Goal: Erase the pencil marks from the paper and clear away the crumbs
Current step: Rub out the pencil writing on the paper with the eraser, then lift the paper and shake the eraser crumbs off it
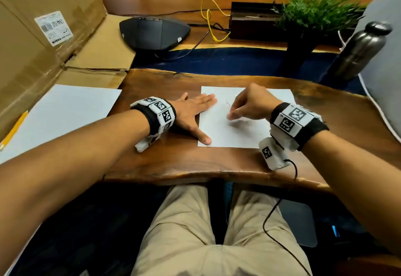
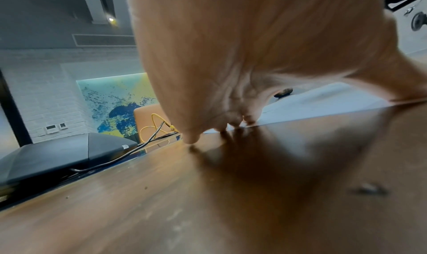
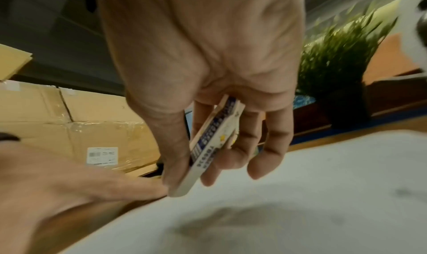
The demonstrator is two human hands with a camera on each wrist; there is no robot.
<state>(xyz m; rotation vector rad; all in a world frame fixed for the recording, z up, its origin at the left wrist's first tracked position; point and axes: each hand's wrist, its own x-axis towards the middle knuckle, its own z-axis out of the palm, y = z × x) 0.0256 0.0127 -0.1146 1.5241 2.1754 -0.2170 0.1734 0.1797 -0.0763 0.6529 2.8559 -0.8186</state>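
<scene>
A white sheet of paper (image 1: 245,132) lies on the dark wooden desk (image 1: 195,163). Faint pencil marks (image 1: 226,102) and a few dark crumbs (image 1: 261,133) show on it. My left hand (image 1: 195,113) lies flat, fingers straight, pressing the sheet's left edge; its fingertips (image 2: 233,122) touch the paper's border. My right hand (image 1: 249,104) pinches a white eraser (image 3: 208,148) in a blue printed sleeve between thumb and fingers, with its lower end on the paper (image 3: 300,194) near the middle. The right wrist view is blurred.
A second white sheet (image 1: 60,113) with a yellow pencil (image 1: 14,130) lies at the left, beside cardboard boxes (image 1: 43,26). Behind the desk are a black conference phone (image 1: 154,32), a yellow cable (image 1: 209,22), a potted plant (image 1: 312,15) and a metal bottle (image 1: 364,48).
</scene>
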